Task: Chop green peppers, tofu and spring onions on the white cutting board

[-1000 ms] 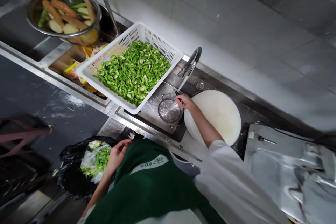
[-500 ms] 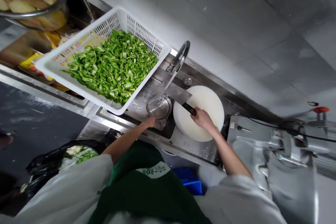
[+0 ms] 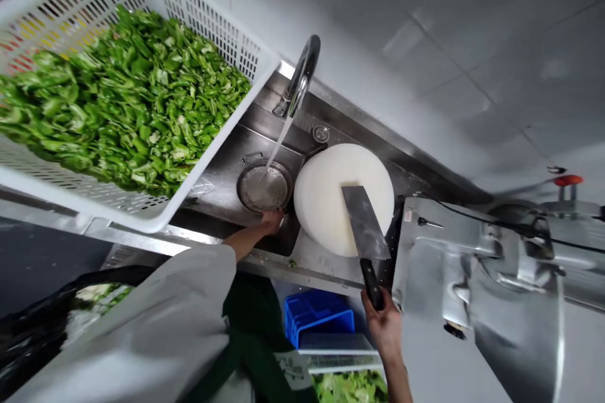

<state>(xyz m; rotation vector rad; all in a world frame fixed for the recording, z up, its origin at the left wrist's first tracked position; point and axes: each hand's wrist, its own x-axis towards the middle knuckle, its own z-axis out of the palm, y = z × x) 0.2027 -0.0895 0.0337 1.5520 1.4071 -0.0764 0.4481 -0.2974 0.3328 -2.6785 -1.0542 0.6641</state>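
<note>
My right hand [image 3: 384, 321] is wrapped round the black handle of a cleaver [image 3: 366, 220], whose blade lies over the round white cutting board [image 3: 326, 201]. In the sink, my left hand [image 3: 273, 221] is closed at the near rim of a round metal pan [image 3: 265, 186]; its fingers are partly hidden. Water runs from the curved faucet [image 3: 302, 79] into the pan, which has a wire handle at its far side.
A white basket [image 3: 215, 150] of sliced green peppers [image 3: 132, 101] covers the left of the counter. A metal machine [image 3: 435, 258] stands right of the board. Below are a blue crate [image 3: 319, 315] and a black bag [image 3: 28, 321].
My right hand has brought the cleaver from beside the water stream to over the board's near right part. The pan now lies under the stream, with my left hand still at it. The view has shifted.
</note>
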